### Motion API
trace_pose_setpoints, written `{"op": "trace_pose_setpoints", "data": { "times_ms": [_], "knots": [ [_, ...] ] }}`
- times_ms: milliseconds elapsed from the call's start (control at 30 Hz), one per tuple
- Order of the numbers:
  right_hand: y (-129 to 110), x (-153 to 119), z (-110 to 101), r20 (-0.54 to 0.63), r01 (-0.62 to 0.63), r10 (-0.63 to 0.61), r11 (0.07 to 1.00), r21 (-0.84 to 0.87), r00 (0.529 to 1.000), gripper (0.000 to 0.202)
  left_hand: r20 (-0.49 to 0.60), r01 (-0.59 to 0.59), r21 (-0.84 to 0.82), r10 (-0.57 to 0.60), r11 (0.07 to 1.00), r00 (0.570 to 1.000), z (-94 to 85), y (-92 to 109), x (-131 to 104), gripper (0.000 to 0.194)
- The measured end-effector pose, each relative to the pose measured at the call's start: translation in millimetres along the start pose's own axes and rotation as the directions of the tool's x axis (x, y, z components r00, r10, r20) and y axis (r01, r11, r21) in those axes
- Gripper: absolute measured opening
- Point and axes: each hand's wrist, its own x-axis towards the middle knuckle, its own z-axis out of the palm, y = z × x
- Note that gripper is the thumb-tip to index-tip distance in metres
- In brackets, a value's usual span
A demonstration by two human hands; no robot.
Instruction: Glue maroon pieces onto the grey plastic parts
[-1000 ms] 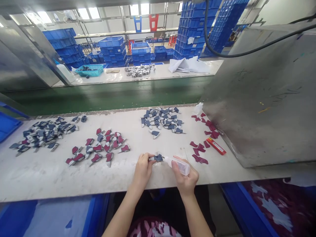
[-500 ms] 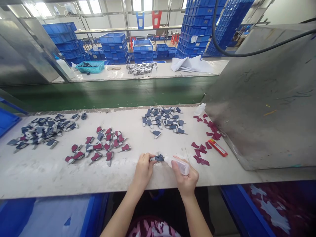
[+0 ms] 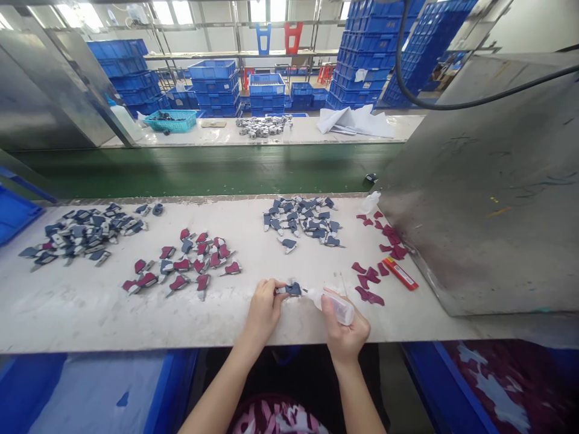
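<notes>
Pinched in the fingertips of my left hand is a small part with a dark blue-grey covering, just above the white worktop. My right hand is closed around a clear squeeze bottle. The bottle's narrow tip points left at the part, with a small gap between them. Beyond my hands lies a pile of similar blue-grey parts. Dark red parts are spread to the left, and loose dark red cut pieces lie to the right.
Another heap of blue-grey parts covers the far left. A red packet rests beside a metal housing on the right. Behind the worktop runs a green conveyor belt, carrying one dark part. Blue bins stand below the front edge.
The bottle in my right hand has drawn slightly right, away from the part. A dark part has appeared on the conveyor at the right. The camera view has shifted a little.
</notes>
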Motion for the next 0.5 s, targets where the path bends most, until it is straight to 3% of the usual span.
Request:
{"op": "trace_pose_setpoints", "data": {
  "times_ms": [500],
  "knots": [
    [-6.5,-3.8,2.1,0.062,0.002,-0.002,1.000,0.005,0.998,0.020,-0.011,0.001,-0.033,-0.001,0.999,1.000,0.5,-2.4,-1.0,0.011]
  ]
}}
